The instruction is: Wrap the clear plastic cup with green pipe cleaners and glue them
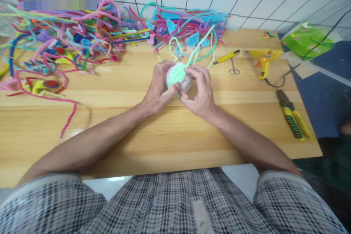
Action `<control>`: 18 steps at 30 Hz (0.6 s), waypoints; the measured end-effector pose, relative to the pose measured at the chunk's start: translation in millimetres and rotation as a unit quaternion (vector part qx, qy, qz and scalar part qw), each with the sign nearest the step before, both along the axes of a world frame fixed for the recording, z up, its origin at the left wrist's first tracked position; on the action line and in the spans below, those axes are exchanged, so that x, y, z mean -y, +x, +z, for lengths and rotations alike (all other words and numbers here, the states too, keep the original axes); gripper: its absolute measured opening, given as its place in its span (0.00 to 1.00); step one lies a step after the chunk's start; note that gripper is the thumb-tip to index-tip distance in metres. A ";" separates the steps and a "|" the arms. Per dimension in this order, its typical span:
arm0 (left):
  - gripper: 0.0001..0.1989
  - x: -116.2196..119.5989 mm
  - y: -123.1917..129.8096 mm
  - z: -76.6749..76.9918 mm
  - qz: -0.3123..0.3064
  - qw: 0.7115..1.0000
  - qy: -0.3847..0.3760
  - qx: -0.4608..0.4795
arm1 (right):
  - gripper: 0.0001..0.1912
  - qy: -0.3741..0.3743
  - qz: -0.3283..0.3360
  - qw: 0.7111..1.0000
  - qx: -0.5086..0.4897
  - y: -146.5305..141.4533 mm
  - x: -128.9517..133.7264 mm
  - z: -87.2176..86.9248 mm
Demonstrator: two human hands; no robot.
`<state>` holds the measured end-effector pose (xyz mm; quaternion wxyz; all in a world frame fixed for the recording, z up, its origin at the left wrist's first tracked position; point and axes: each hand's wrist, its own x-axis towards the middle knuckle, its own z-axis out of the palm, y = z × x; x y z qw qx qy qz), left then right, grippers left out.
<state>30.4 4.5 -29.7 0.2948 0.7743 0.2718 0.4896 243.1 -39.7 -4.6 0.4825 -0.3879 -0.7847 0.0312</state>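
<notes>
Between my two hands, above the middle of the table, is a round ball (pixel 175 75) wrapped in mint-green pipe cleaners, with pale pink and whitish parts showing at its sides. My left hand (pixel 160 87) grips it from the left, thumb across its lower front. From the right, my right hand (pixel 199 89) pinches at the ball and the green strands, thumb and fingertips close to its surface. Several loose green pipe cleaners (pixel 201 44) stick up and curl away from the top. What lies under the fingertips is hidden.
Heaped colourful pipe cleaners (pixel 82 40) cover the back left, with a blue and pink bundle (pixel 189 22) beside them. On the right lie a yellow utility knife (pixel 227 57), small scissors (pixel 234 67), a corded glue gun (pixel 263 60) and pliers (pixel 293 115). A green packet (pixel 309 40) sits beyond the table's right edge.
</notes>
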 end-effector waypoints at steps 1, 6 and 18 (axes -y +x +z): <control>0.33 0.3 -0.3 0.4 -0.003 1.000 -0.001 -0.002 | 0.35 0.001 -0.002 1.000 -0.002 -0.5 -0.2 -0.4; 0.34 0.1 -1.6 1.3 -0.018 1.000 -0.013 0.004 | 0.35 -0.008 -0.004 1.000 0.004 0.2 -0.9 -1.4; 0.28 -5.3 -3.9 7.2 -0.055 0.994 -0.083 0.043 | 0.36 -0.025 0.007 1.000 0.000 3.8 -1.8 -1.0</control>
